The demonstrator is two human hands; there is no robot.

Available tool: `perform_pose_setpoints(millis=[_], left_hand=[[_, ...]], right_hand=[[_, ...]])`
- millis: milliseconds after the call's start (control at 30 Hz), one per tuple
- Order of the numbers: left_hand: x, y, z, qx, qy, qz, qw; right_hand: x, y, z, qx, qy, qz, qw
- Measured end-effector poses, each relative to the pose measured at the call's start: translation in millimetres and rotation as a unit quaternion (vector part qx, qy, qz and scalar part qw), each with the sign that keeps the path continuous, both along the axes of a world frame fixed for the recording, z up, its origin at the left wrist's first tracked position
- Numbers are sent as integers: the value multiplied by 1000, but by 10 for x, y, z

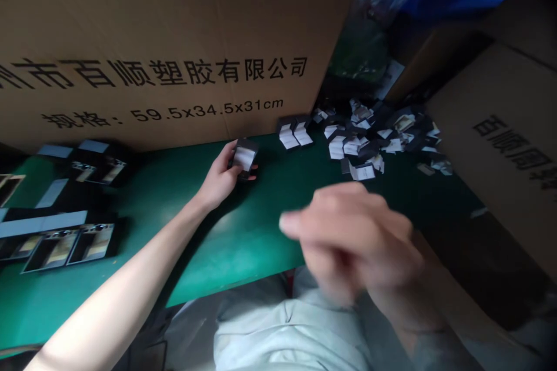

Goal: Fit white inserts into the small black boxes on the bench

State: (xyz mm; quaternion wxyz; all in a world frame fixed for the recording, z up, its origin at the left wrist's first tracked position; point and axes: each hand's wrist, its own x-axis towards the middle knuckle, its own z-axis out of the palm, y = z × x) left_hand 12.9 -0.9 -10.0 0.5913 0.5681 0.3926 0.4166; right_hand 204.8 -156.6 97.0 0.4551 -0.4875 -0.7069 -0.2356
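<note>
One small dark box (pixel 245 156) gripped in left hand (pixel 221 179); right hand (pixel 354 235) blurred, curled, grip unclear.

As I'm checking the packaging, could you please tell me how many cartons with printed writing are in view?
2: the large carton stands beyond the left hand and the small box it holds; the second carton is at the right. Others may be hidden.

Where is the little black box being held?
In the head view, left of centre, the small black-and-white box is in the left hand above the green table.
</note>
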Motion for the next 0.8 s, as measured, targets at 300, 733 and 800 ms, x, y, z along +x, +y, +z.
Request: perform_pose_setpoints(millis=[300, 733, 800], left_hand=[[1, -22, 74, -5, 4, -7, 1000], [-12, -23, 87, -20, 13, -13, 1000], [-11, -30, 94, -24, 22, -11, 999]], right_hand=[[1544, 1138, -420, -101, 153, -180, 966], [2573, 2054, -92, -416, -32, -342, 842], [2526, 2193, -163, -443, -54, -351, 823]])
